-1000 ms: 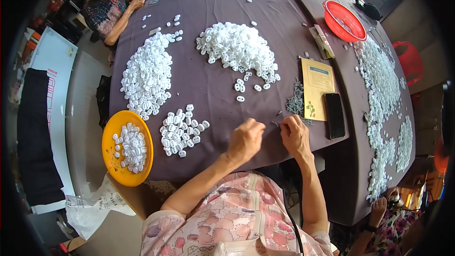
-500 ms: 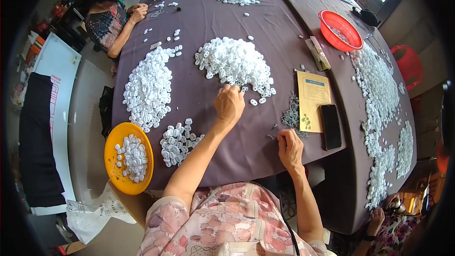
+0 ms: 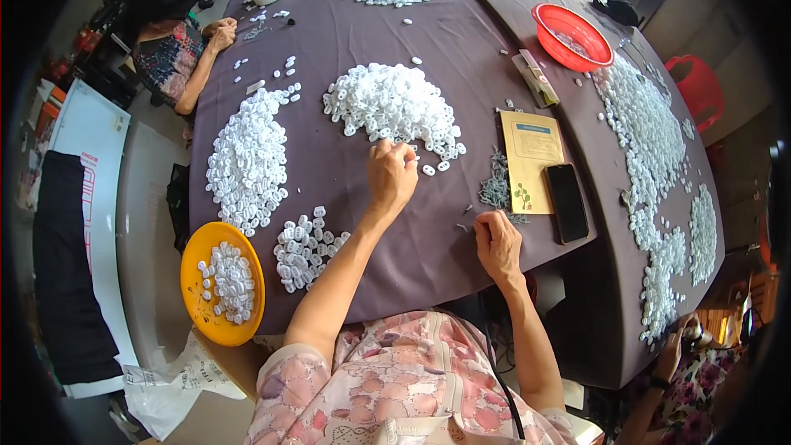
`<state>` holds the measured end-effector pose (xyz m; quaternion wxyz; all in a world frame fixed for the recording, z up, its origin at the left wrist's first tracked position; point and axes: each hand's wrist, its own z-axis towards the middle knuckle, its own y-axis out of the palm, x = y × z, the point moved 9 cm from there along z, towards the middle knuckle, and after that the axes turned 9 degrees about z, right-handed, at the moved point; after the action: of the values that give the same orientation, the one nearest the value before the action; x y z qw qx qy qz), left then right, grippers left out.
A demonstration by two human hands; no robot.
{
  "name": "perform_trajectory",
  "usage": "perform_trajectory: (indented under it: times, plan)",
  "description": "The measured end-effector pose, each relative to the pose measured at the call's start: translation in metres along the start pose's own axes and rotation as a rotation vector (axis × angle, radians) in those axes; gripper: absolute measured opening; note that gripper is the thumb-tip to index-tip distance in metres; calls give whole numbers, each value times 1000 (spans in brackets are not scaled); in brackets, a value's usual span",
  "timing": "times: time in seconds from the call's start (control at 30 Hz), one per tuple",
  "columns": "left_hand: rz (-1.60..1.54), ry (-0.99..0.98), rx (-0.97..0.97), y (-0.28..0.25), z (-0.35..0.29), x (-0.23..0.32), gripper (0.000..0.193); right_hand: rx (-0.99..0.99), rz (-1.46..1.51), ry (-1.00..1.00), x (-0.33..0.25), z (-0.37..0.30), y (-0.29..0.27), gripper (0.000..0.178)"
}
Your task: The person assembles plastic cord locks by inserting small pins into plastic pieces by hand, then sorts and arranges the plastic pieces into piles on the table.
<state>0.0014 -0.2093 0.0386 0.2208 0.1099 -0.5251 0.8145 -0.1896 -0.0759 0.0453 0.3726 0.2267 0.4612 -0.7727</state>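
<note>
While a yellow plate [image 3: 212, 330] holding white pieces [image 3: 233, 280] sits left of the middle heap [image 3: 391, 103] and closer in, a long pile [image 3: 247, 161] of the same lies on that heap's left, and a small cluster [image 3: 303, 254] lies to its near left. Left hand [image 3: 392, 175] is at the heap's near edge, fingers curled; can't tell if it grips a piece. Right hand [image 3: 498, 245] is right of the heap, closer in, fingers curled, can't tell if anything's inside; grey bits [image 3: 494, 189], yellow packet [image 3: 531, 152], black phone [image 3: 568, 203] lie right of the heap too.
</note>
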Motion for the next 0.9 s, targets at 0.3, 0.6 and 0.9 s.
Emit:
perform_trajectory:
  times: [0.3,0.6,0.9]
  plan:
    - [-1191,-611,-459,8,-110,17,13,16,62,39,1,2,-6,10]
    - [-1174,-559,-460,9,-135,21,9,-103,671,491,-10,-22,49,7]
    - [-855,-20,-338,-32,-119,50,7,-140,1302,1014,15,-47,69,10]
